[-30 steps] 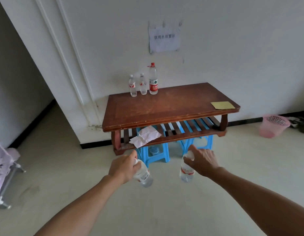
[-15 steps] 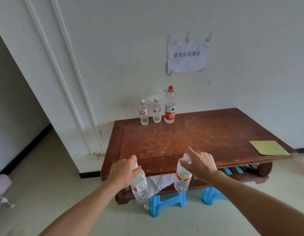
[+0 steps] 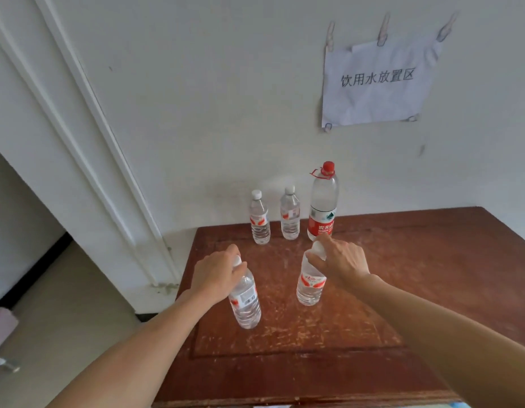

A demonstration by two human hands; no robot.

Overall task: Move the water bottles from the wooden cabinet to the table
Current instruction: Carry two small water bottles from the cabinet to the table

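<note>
The left bottle (image 3: 246, 301), tilted, and the right bottle (image 3: 310, 285), nearly upright, are low over the bench (image 3: 402, 290), your left hand (image 3: 215, 276) clamped round one neck, your right hand (image 3: 340, 263) round the other. Full, thin-walled and slick, they'll probably swing and dent, so gripping the ribbed body looks steadier. Your fingers hide both caps, and I can't tell whether either base touches the wood.

soft even daylight | faint shadows | wide-angle bending at edges | slightly soft focus
</note>
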